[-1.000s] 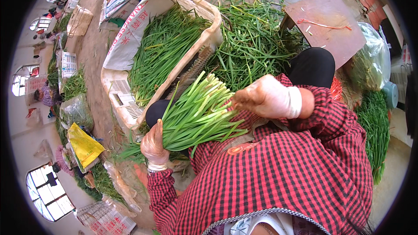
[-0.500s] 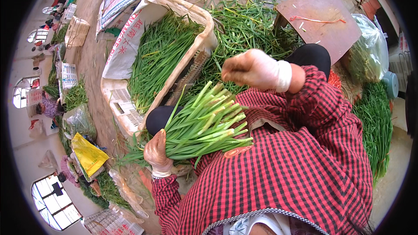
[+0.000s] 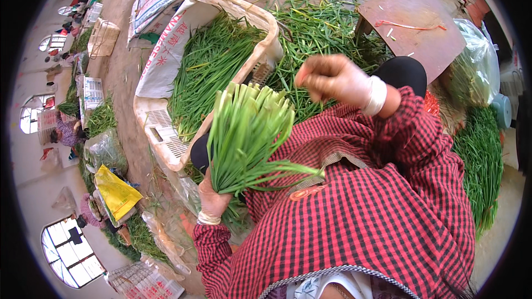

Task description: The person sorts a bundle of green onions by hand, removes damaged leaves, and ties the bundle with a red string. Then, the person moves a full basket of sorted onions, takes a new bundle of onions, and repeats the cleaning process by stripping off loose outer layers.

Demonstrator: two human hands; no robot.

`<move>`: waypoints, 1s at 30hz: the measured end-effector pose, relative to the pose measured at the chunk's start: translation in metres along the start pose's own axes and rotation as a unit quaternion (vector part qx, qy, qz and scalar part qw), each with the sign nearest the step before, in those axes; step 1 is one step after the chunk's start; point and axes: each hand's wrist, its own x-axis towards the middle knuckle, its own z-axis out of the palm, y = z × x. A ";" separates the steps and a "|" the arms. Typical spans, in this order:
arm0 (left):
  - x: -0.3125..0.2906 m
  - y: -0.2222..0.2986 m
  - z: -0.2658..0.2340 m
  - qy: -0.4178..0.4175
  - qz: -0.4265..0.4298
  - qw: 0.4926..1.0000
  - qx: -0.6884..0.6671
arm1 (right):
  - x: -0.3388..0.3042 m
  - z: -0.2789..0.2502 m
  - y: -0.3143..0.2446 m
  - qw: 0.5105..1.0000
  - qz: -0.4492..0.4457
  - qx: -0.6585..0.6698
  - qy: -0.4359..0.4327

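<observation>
My left hand (image 3: 213, 198), in a thin glove, grips the lower end of a bundle of green chive stalks (image 3: 247, 133) that stands nearly upright with its pale cut ends on top. My right hand (image 3: 331, 79), also gloved, hovers above and to the right of the bundle's top, blurred by motion, fingers curled; I cannot tell if it holds anything. Both sleeves are red and black checked.
A white crate lined with a printed sack (image 3: 166, 133) holds green stalks at the left. Loose stalks (image 3: 327, 22) lie heaped beyond it. A brown board (image 3: 415, 27) with a red band lies far right, and more greens (image 3: 482, 155) lie at the right edge. Other people work far left.
My left hand has tipped the bundle from lying slanted to nearly upright. My right hand has lifted off the bundle and moved up and away from it.
</observation>
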 end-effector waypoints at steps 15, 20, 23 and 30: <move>-0.003 -0.004 0.008 -0.147 -0.099 0.980 -0.088 | 0.036 0.010 0.002 0.998 -0.020 -0.051 -0.016; 0.001 -0.021 0.004 -0.187 0.085 0.975 0.089 | 0.026 -0.002 0.005 0.996 -0.071 -0.048 0.032; 0.000 -0.014 0.010 -0.172 -0.070 0.981 -0.055 | 0.031 -0.043 -0.006 0.967 -0.162 -0.065 0.185; -0.002 -0.002 0.005 -0.204 -0.081 0.974 -0.050 | 0.017 -0.200 0.013 0.856 -0.132 0.066 0.495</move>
